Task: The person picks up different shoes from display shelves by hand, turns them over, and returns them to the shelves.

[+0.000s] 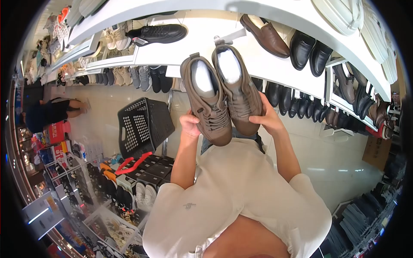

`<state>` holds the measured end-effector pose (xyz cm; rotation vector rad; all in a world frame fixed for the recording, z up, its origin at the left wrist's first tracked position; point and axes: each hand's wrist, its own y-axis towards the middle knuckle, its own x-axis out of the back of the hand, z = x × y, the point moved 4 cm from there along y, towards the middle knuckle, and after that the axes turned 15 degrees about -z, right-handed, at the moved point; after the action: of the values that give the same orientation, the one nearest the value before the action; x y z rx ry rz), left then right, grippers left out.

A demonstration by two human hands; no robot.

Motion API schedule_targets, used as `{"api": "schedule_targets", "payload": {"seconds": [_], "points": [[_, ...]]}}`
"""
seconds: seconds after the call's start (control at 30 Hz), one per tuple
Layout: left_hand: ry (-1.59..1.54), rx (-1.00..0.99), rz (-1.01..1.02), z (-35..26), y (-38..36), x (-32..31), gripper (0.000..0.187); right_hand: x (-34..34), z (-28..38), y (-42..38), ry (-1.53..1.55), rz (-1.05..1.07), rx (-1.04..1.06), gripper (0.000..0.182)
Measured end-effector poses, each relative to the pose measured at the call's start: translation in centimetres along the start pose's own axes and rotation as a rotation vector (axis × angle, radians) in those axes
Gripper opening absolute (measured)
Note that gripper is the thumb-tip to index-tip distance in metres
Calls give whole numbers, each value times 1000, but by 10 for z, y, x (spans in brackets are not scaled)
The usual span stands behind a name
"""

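Note:
A pair of brown lace-up shoes is held side by side in front of my chest, toes toward me. My left hand (190,124) grips the left shoe (211,114) by its outer side, thumb near the laces. Around the right shoe (241,101) my right hand (267,117) is closed, its thumb on the toe area. White stuffing shows inside both openings. A pale tag (233,36) sticks out at the heel of the right shoe. The fingers under the soles are hidden.
Ahead is a white shelf (202,26) with a black shoe (159,33), a brown loafer (266,36) and black loafers (310,51). A black shopping basket (144,124) with a red handle (134,163) stands at left. Another person (51,112) is farther left. Folded jeans (361,223) lie at lower right.

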<state>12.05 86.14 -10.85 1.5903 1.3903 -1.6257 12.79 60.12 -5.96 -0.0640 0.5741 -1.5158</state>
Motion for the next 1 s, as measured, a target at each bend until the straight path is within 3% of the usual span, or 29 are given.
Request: {"api": "schedule_targets", "payload": {"seconds": [0.1, 0.17, 0.57, 0.7, 0.77, 0.9, 1.0], "points": [[-81, 11, -60, 12, 7, 5, 85, 6, -5, 8, 67, -4, -164, 92], [-82, 2, -153, 17, 9, 18, 81, 5, -7, 10, 43, 13, -166, 91], [-113, -64, -120, -31, 43, 7, 78, -37, 24, 63, 64, 11, -159, 87], [-271, -38, -89, -62, 45, -7, 69, -65, 53, 122, -61, -8, 52, 75], [-284, -65, -97, -79, 43, 3, 68, -60, 60, 169, -82, -99, 41, 67], [-265, -192, -129, -114, 27, 12, 66, -50, 79, 271, -57, -81, 74, 55], [-311, -193, -147, -128, 19, 26, 66, -44, 98, 325, -155, -132, 222, 41]]}}
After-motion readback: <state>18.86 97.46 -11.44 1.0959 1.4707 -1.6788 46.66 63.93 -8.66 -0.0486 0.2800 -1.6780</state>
